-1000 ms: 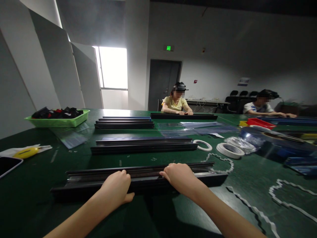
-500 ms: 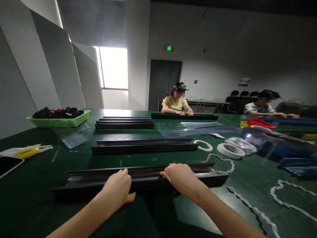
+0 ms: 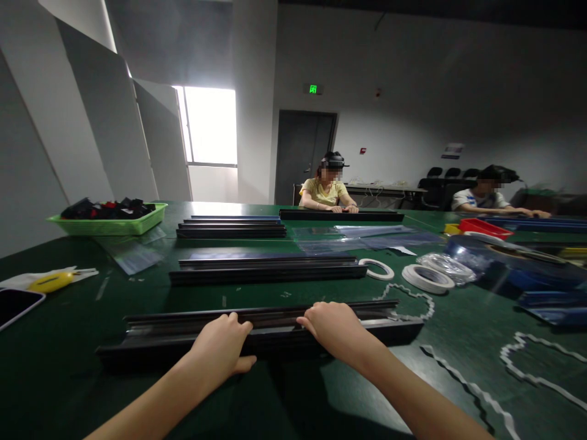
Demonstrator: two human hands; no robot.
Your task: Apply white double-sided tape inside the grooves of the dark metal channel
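Note:
A long black channel-shaped profile [image 3: 151,339] lies lengthwise across the green table before me, its grooved side up. Over its near wall my left hand [image 3: 222,345] is hooked, fingers in the groove and thumb low on the front face. Right of the middle, my right hand [image 3: 337,327] grips the same profile, its fingers curled down into the channel; their tips are hidden. A thin pale strip shows inside the channel beside the right hand. Crinkled white backing strip [image 3: 426,296] curls at the profile's right end.
Beyond lie more black profiles [image 3: 270,272], white tape rolls [image 3: 426,279] and clear film [image 3: 367,238]. A green basket [image 3: 110,227] of black parts stands at left, near a yellow cutter [image 3: 50,281] and a phone [image 3: 18,307]. Two people sit at the far side.
My left hand has slid slightly to the right along the profile. My right hand and the profile stay where they were.

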